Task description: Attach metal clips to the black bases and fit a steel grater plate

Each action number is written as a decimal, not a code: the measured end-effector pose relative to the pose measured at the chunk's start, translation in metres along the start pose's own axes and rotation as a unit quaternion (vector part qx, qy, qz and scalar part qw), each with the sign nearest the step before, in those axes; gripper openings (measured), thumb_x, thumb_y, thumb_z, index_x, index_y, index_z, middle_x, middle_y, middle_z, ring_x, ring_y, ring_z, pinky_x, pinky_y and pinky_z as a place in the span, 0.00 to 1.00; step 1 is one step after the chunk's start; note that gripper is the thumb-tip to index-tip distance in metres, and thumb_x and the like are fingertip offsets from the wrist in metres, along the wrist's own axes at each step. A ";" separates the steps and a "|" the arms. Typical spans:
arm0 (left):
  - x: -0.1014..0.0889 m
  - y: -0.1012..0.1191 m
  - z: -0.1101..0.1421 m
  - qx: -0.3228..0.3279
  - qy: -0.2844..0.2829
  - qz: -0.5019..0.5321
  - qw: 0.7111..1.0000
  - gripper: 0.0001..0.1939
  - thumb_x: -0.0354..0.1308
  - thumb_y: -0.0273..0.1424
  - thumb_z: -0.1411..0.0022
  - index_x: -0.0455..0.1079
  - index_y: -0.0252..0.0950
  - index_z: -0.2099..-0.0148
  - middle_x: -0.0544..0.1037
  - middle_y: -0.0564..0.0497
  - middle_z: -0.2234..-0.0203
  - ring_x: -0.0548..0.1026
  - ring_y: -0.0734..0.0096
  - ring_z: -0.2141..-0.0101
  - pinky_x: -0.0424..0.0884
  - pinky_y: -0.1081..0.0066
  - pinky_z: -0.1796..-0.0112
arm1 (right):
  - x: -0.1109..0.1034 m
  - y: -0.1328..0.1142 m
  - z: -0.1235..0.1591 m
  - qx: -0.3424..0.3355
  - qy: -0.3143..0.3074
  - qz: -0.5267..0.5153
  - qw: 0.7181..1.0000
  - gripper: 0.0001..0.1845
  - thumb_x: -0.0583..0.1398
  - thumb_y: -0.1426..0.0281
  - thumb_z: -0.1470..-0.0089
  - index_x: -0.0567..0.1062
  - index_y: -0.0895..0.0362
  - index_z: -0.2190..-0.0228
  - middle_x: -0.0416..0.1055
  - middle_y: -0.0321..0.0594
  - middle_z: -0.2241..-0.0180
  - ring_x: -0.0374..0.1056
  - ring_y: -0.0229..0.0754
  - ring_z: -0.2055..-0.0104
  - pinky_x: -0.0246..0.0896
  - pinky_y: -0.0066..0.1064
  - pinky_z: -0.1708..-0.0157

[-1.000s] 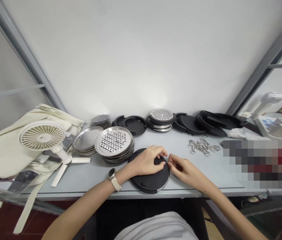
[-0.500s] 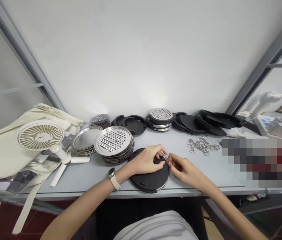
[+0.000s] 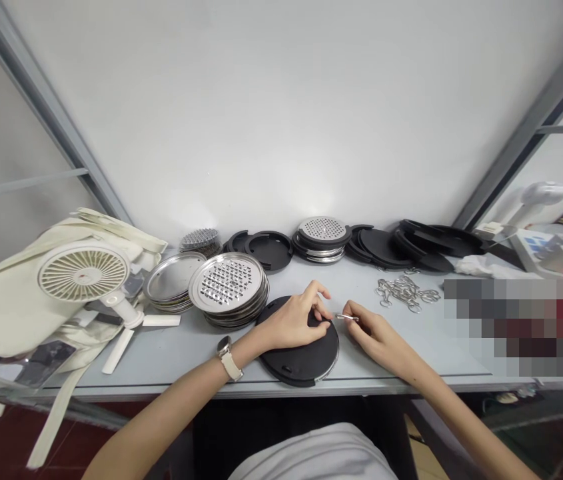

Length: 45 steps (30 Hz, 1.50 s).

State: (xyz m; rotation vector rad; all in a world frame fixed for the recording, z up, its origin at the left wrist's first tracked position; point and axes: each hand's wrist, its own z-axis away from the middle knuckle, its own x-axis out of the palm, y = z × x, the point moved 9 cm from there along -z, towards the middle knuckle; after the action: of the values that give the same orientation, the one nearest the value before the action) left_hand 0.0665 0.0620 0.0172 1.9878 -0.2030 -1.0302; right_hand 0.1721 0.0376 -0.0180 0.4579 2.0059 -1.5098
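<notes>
My left hand (image 3: 295,319) rests over a black round plate (image 3: 301,363) with a thin silver rim at its lower right. Its index finger is raised and bent, apart from the thumb, and nothing shows between them. Right of the plate, my right hand (image 3: 374,333) pinches a small, shiny metal wire piece (image 3: 347,317) between thumb and fingers. The wire piece points toward my left fingertips; whether they touch is too small to tell. A pile of similar looped wire pieces (image 3: 406,293) lies beyond my right hand.
Left of the plate stand a stack of round metal graters (image 3: 228,283) and plain metal discs (image 3: 174,277). A white fan (image 3: 84,273) is at far left. Along the wall are black round trays (image 3: 268,250), a stacked fine grater (image 3: 324,229) and more black plates (image 3: 386,247). A pixelated patch covers the right.
My right hand has drawn slightly right, away from the plate's edge, with the wire piece. The left index finger has lifted a little; the plate stays put.
</notes>
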 end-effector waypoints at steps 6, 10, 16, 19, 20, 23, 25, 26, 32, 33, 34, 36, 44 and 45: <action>0.000 0.002 0.000 0.015 -0.002 -0.025 1.000 0.18 0.56 0.24 0.44 0.57 0.38 0.52 0.75 0.52 0.65 0.71 0.72 0.65 0.67 0.70 0.59 | 0.001 -0.001 -0.001 -0.003 -0.007 -0.014 1.000 0.12 0.48 0.64 0.38 0.60 0.54 0.73 0.54 0.28 0.79 0.52 0.36 0.76 0.50 0.27 0.75; -0.002 0.004 0.000 0.028 0.009 -0.040 0.999 0.12 0.57 0.30 0.40 0.62 0.37 0.54 0.72 0.51 0.64 0.70 0.71 0.63 0.66 0.70 0.59 | 0.001 -0.005 -0.002 -0.017 -0.012 -0.023 1.000 0.13 0.48 0.62 0.37 0.61 0.54 0.71 0.56 0.29 0.78 0.53 0.36 0.75 0.51 0.27 0.74; -0.004 0.011 -0.001 0.049 0.014 -0.071 0.996 0.04 0.51 0.31 0.35 0.63 0.36 0.63 0.68 0.52 0.68 0.68 0.71 0.65 0.65 0.72 0.60 | 0.004 -0.008 0.000 -0.019 -0.021 -0.019 0.999 0.13 0.48 0.61 0.36 0.62 0.54 0.70 0.55 0.28 0.78 0.51 0.35 0.75 0.50 0.26 0.74; -0.008 0.011 -0.001 0.039 0.028 -0.076 0.996 0.04 0.49 0.29 0.34 0.62 0.37 0.63 0.68 0.52 0.68 0.67 0.71 0.65 0.64 0.71 0.61 | 0.003 -0.007 0.000 -0.013 -0.014 -0.017 1.000 0.14 0.48 0.60 0.36 0.61 0.53 0.71 0.54 0.28 0.78 0.51 0.35 0.75 0.50 0.26 0.73; -0.009 0.010 -0.001 0.035 0.036 -0.077 0.996 0.04 0.48 0.29 0.33 0.61 0.37 0.63 0.68 0.53 0.68 0.67 0.71 0.65 0.64 0.71 0.61 | 0.003 -0.006 0.000 -0.012 -0.012 -0.017 1.000 0.14 0.48 0.60 0.36 0.61 0.53 0.71 0.54 0.28 0.78 0.51 0.36 0.75 0.50 0.27 0.73; -0.012 0.008 0.000 0.028 0.054 -0.079 0.995 0.04 0.47 0.28 0.33 0.60 0.37 0.63 0.68 0.52 0.67 0.67 0.70 0.64 0.64 0.71 0.60 | 0.003 -0.006 -0.001 -0.014 -0.012 -0.015 1.000 0.15 0.46 0.60 0.35 0.60 0.53 0.72 0.54 0.29 0.77 0.52 0.36 0.74 0.51 0.27 0.72; -0.012 0.006 0.000 0.024 0.058 -0.085 0.994 0.04 0.47 0.28 0.33 0.61 0.37 0.63 0.68 0.52 0.67 0.67 0.70 0.63 0.64 0.70 0.59 | 0.004 -0.006 -0.001 -0.016 -0.018 -0.009 1.000 0.16 0.46 0.60 0.35 0.59 0.53 0.73 0.53 0.29 0.77 0.52 0.36 0.74 0.51 0.27 0.72; -0.012 0.005 0.000 0.022 0.060 -0.088 0.994 0.04 0.47 0.27 0.34 0.61 0.37 0.63 0.68 0.52 0.67 0.67 0.70 0.63 0.64 0.70 0.59 | 0.005 -0.005 -0.001 -0.017 -0.022 -0.005 1.000 0.16 0.46 0.60 0.35 0.58 0.53 0.73 0.53 0.29 0.77 0.52 0.36 0.74 0.50 0.27 0.72; -0.009 0.001 0.000 0.020 0.063 -0.104 0.992 0.02 0.50 0.25 0.36 0.62 0.37 0.62 0.69 0.52 0.66 0.68 0.70 0.63 0.65 0.70 0.59 | 0.010 0.000 0.000 -0.004 -0.058 0.001 0.998 0.19 0.45 0.59 0.35 0.55 0.54 0.76 0.52 0.29 0.78 0.52 0.36 0.76 0.49 0.28 0.73; -0.008 0.002 0.000 0.025 0.059 -0.111 0.992 0.02 0.50 0.25 0.37 0.62 0.37 0.62 0.69 0.52 0.66 0.68 0.69 0.62 0.65 0.69 0.59 | 0.011 0.001 0.000 0.001 -0.066 -0.003 0.998 0.20 0.45 0.59 0.35 0.55 0.54 0.76 0.52 0.29 0.78 0.52 0.36 0.76 0.49 0.28 0.73; -0.008 0.004 0.001 0.030 0.054 -0.118 0.991 0.02 0.50 0.26 0.37 0.62 0.37 0.62 0.69 0.52 0.66 0.68 0.69 0.62 0.65 0.69 0.58 | 0.012 0.002 0.000 0.005 -0.072 -0.008 0.997 0.20 0.45 0.58 0.35 0.55 0.54 0.77 0.52 0.29 0.79 0.52 0.36 0.76 0.49 0.28 0.73; -0.006 0.007 0.001 0.040 0.043 -0.131 0.990 0.02 0.52 0.27 0.38 0.63 0.37 0.61 0.69 0.51 0.65 0.68 0.68 0.60 0.65 0.67 0.56 | 0.012 0.003 0.000 0.010 -0.077 -0.014 0.997 0.20 0.45 0.58 0.35 0.55 0.54 0.77 0.52 0.29 0.79 0.51 0.35 0.76 0.48 0.28 0.73; -0.003 0.012 0.003 0.066 0.022 -0.136 0.988 0.08 0.57 0.28 0.40 0.64 0.37 0.57 0.71 0.50 0.62 0.68 0.67 0.58 0.66 0.67 0.54 | 0.012 0.003 -0.001 0.005 -0.078 -0.017 0.997 0.19 0.45 0.59 0.36 0.57 0.55 0.76 0.54 0.30 0.78 0.52 0.36 0.74 0.50 0.28 0.72; -0.004 0.012 0.002 0.065 0.023 -0.132 0.989 0.08 0.57 0.28 0.40 0.64 0.37 0.57 0.71 0.50 0.63 0.69 0.67 0.59 0.66 0.68 0.55 | 0.012 0.004 -0.001 0.004 -0.078 -0.016 0.997 0.20 0.45 0.59 0.36 0.57 0.55 0.76 0.54 0.30 0.78 0.53 0.36 0.74 0.50 0.28 0.72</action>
State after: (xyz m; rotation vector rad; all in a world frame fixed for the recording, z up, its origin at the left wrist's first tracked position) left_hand 0.0653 0.0551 0.0278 2.1963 0.0193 -1.1609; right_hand 0.1644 0.0388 -0.0284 0.3019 1.8945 -1.5234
